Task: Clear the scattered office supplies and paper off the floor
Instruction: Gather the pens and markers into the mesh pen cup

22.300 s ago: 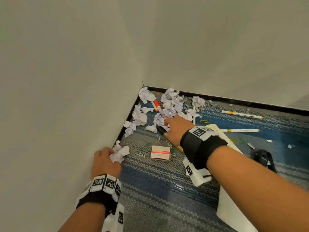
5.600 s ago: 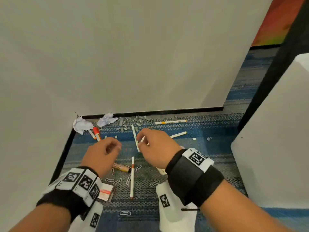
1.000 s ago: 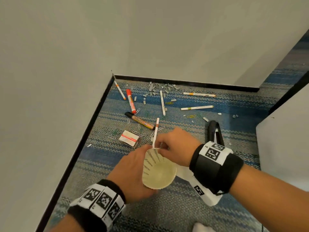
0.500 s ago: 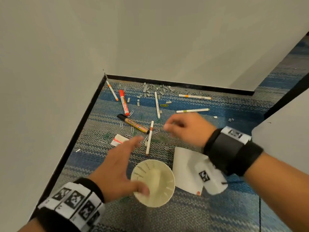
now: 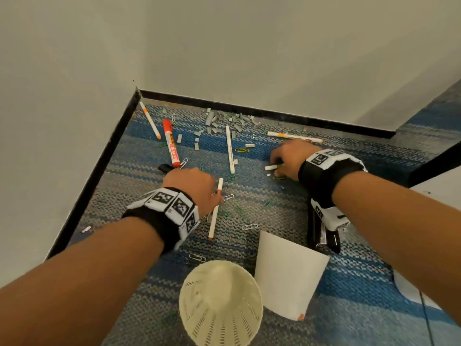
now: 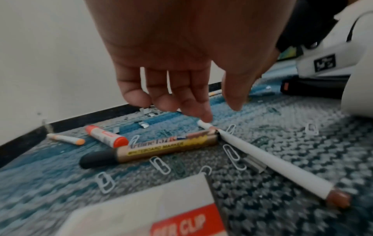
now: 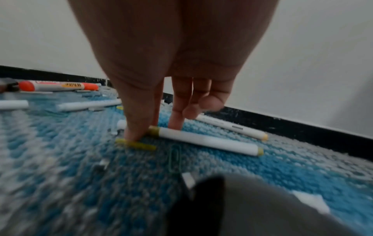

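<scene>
Pens, markers, paper clips and staples lie scattered on the striped carpet in a wall corner. My left hand (image 5: 192,187) hovers open over a black-capped gold whiteboard marker (image 6: 161,146). Its index fingertip (image 6: 204,119) touches the end of a white pen with an orange band (image 6: 262,161) (image 5: 216,208). My right hand (image 5: 280,163) (image 7: 145,127) is down on the carpet further right. Thumb and fingers pinch a white pen with a yellow-green band (image 7: 203,140), whose end sticks out to the left (image 5: 270,167). A yellow paper clip (image 7: 135,144) lies under the thumb.
A cream perforated cup (image 5: 220,303) lies on its side nearest me, beside a curled white sheet (image 5: 287,278). A black stapler (image 5: 321,233) lies under my right wrist. A red marker (image 5: 171,146), more white pens (image 5: 230,151) and loose staples (image 5: 224,121) lie near the baseboard. A paper clip box (image 6: 161,215) is below my left wrist.
My left hand has let go of the cream cup and moved forward to the orange-banded pen. My right hand has reached forward and down and taken hold of the green-banded pen.
</scene>
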Available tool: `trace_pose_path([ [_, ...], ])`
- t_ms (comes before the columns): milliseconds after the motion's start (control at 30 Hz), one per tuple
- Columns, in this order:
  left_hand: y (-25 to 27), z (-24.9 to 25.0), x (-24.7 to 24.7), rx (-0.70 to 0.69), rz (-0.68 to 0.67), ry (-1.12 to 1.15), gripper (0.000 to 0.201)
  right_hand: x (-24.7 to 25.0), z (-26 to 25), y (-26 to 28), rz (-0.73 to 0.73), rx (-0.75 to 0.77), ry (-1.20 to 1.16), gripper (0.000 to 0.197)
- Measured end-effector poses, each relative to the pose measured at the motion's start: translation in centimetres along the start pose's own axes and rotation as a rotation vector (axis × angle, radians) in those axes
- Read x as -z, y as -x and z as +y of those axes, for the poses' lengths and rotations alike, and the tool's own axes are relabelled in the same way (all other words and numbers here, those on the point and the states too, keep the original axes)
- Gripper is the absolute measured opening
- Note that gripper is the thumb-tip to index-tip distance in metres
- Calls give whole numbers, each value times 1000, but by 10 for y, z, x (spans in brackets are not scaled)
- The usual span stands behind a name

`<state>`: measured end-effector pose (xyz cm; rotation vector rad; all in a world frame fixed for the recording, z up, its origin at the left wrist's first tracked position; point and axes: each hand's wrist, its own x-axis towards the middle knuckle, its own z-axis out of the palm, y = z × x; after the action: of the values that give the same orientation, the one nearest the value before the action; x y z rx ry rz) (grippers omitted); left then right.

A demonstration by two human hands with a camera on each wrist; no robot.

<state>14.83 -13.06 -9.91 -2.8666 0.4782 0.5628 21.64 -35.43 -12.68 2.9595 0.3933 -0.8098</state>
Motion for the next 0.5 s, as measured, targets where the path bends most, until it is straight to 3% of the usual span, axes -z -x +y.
trace_pose_path([
  [100,-15,10,-7,24,-51,-113,45,-1,3,-7,75,1,-45,16],
  [200,-24,13,-17,16,-72,-141,42,8,9,-18,218,-94,-171,30],
  [267,-24,15,-22,8,-50,-113,37,13,16,-29,230,-164,-191,38],
  [400,-19,12,-24,55,28,159,28,15,26,-46,129,-224,-73,45],
  [500,-12,5,-14,125,75,426,23,15,25,-47,103,-202,-30,32],
])
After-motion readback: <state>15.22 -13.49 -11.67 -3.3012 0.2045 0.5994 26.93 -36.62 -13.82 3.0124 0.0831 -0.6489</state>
